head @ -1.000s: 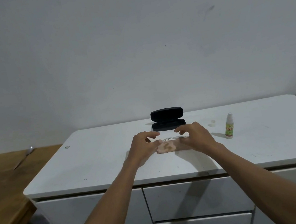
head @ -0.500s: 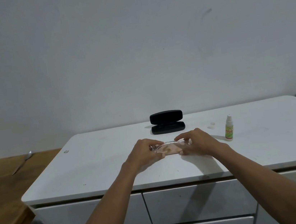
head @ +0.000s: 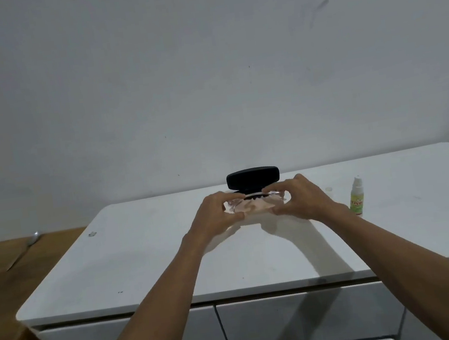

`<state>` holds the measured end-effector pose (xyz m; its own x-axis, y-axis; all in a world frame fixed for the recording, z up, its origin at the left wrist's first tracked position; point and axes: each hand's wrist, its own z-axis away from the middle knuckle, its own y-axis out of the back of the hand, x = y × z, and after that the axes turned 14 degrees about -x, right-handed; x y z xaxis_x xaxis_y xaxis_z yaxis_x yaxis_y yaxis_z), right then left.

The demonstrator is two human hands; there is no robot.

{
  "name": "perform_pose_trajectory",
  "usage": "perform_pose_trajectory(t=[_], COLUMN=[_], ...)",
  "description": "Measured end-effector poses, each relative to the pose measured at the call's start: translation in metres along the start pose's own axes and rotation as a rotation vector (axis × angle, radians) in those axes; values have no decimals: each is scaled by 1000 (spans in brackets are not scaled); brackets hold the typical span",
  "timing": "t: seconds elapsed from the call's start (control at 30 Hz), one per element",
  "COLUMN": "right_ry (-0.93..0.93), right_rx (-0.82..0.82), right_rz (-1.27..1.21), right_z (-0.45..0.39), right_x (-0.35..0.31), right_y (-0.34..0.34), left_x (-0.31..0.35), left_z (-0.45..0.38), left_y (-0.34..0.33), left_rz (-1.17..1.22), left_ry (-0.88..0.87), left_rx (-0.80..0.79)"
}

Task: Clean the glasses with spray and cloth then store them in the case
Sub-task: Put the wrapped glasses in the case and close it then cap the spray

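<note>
A: From my feed, both hands hold a clear-framed pair of glasses point(head: 253, 201) wrapped with a pale pink cloth point(head: 252, 208), raised just above the white countertop point(head: 144, 260). Their long axis runs left to right across the view.

B: Which way do the lenses face?

A: I cannot tell; the frame is transparent and blurred. The left hand point(head: 215, 214) pinches the left end between curled fingers and thumb, and the right hand point(head: 303, 201) pinches the right end the same way.

B: And the case?

A: The black oblong hard case point(head: 253, 179) sits open just behind the hands, lid upright, long axis also left to right. Its lower half is hidden behind the glasses, so I cannot see what is inside.

B: The spray?

A: A small clear spray bottle with a green label point(head: 357, 198) stands upright to the right of the right hand, apart from it
</note>
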<state>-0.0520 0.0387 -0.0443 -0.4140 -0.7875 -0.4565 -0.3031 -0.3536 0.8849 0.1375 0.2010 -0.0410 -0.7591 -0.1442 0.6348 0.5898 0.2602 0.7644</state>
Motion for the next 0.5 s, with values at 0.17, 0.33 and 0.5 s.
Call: perform_pose_trajectory(t=[0.17, 0.33, 0.5], right_ry=[11, 17, 19], right_rx=[58, 98, 84], right_rz=[-41, -50, -74], right_z=[-35, -62, -80], right_x=[8, 20, 35], right_y=[5, 0, -9], left_x=[-9, -19, -30], left_z=[-40, -67, -80], left_y=[7, -2, -19], left_rz=[-4, 38, 122], left_ry=[-11, 13, 35], left_rx=[61, 125, 179])
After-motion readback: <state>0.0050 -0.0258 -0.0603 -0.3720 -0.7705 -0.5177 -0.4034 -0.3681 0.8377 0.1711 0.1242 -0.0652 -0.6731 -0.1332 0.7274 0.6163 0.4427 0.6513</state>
